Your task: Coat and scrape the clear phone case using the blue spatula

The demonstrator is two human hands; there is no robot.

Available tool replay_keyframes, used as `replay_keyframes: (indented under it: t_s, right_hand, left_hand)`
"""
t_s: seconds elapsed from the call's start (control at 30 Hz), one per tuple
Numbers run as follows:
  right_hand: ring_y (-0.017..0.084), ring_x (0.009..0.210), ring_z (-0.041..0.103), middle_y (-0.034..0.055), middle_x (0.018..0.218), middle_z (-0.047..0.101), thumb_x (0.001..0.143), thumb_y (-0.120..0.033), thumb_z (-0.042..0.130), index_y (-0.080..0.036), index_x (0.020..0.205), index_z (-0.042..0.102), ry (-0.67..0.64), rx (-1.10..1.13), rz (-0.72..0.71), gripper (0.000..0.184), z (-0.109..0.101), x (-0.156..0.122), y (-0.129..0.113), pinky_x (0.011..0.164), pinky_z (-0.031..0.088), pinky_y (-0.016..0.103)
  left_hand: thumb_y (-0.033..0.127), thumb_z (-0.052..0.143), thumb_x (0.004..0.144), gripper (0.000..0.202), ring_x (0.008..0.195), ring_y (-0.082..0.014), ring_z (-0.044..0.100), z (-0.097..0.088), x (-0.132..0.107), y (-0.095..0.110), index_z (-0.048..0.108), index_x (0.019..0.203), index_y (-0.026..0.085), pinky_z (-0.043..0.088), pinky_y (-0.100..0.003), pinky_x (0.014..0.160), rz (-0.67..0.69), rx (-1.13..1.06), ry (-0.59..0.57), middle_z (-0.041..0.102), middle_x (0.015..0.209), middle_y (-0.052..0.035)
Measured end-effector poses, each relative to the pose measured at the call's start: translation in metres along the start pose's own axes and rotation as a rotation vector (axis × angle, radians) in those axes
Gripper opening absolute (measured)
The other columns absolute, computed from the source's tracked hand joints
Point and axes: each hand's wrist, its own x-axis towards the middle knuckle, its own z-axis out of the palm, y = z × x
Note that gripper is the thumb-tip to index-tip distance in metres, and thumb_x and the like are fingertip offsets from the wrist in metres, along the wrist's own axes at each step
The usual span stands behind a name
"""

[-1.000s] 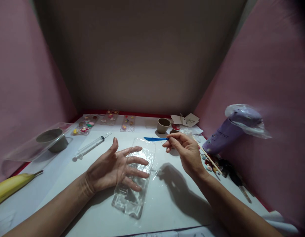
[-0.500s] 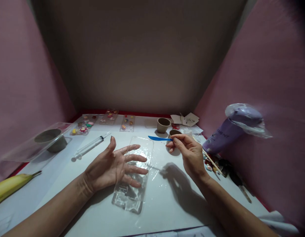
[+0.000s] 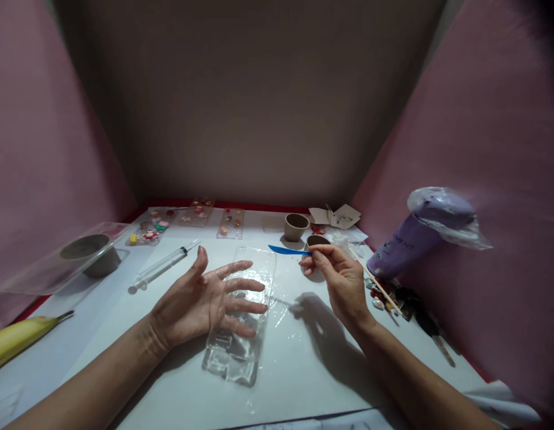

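My left hand (image 3: 209, 301) hovers palm-up with fingers spread over a clear plastic phone case (image 3: 243, 316) lying on the white table (image 3: 303, 364). It holds nothing. My right hand (image 3: 337, 278) is closed in a pinch on a thin blue spatula (image 3: 288, 250), whose blade points left above the table. A small brown cup (image 3: 317, 241) sits just behind those fingers, and a second brown cup (image 3: 297, 226) stands further back.
A clear syringe (image 3: 162, 270) lies left of the case. Strips of small coloured charms (image 3: 153, 230) line the back. A dish under a clear lid (image 3: 86, 254) and a banana (image 3: 17, 337) are at left. A purple tube (image 3: 420, 236), a wooden stick (image 3: 375, 280) and card pieces (image 3: 337, 216) are at right.
My right hand has carried the blue spatula slightly right and back toward the small cup. The left hand has stayed open over the clear case, shifting only a little.
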Motion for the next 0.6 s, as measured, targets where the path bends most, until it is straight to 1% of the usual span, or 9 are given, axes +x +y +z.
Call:
replay_keyframes:
  t_s: [0.1, 0.3, 0.47, 0.6]
  right_hand:
    - [0.010, 0.058, 0.063, 0.0009, 0.072, 0.072, 0.087, -0.030, 0.064, -0.019, 0.093, 0.067, 0.024, 0.027, 0.002, 0.012, -0.0010, 0.0000, 0.0013, 0.061, 0.053, 0.025]
    - [0.010, 0.057, 0.062, 0.0012, 0.073, 0.072, 0.088, -0.029, 0.063, -0.019, 0.093, 0.067, -0.041, 0.038, 0.010, 0.012, 0.0016, -0.0042, -0.0002, 0.062, 0.053, 0.026]
    - [0.012, 0.060, 0.064, 0.0008, 0.073, 0.072, 0.088, -0.030, 0.064, -0.020, 0.093, 0.067, 0.041, 0.046, -0.015, 0.012, 0.0000, -0.0040, 0.0015, 0.063, 0.054, 0.027]
    - [0.012, 0.061, 0.064, 0.0008, 0.073, 0.072, 0.087, -0.031, 0.065, -0.020, 0.092, 0.066, 0.046, 0.050, -0.004, 0.012, -0.0018, -0.0040, 0.0065, 0.064, 0.053, 0.028]
  left_hand:
    - [0.075, 0.028, 0.083, 0.085, 0.115, -0.0492, 0.054, -0.0003, -0.0003, 0.0004, 0.030, 0.143, 0.014, 0.043, -0.066, 0.085, -0.001, -0.002, 0.004, 0.052, 0.130, -0.0259]
    - [0.075, 0.028, 0.083, 0.087, 0.114, -0.0489, 0.054, -0.0007, -0.0010, 0.0007, 0.027, 0.145, 0.014, 0.044, -0.065, 0.084, 0.005, -0.013, 0.009, 0.052, 0.130, -0.0258]
    - [0.074, 0.030, 0.084, 0.087, 0.115, -0.0494, 0.054, -0.0022, -0.0009, 0.0017, 0.022, 0.147, 0.015, 0.045, -0.064, 0.084, 0.023, -0.039, 0.012, 0.051, 0.131, -0.0267]
    - [0.072, 0.032, 0.084, 0.086, 0.117, -0.0497, 0.052, -0.0037, -0.0004, 0.0027, 0.021, 0.147, 0.015, 0.046, -0.063, 0.085, 0.050, -0.060, 0.002, 0.051, 0.132, -0.0264]
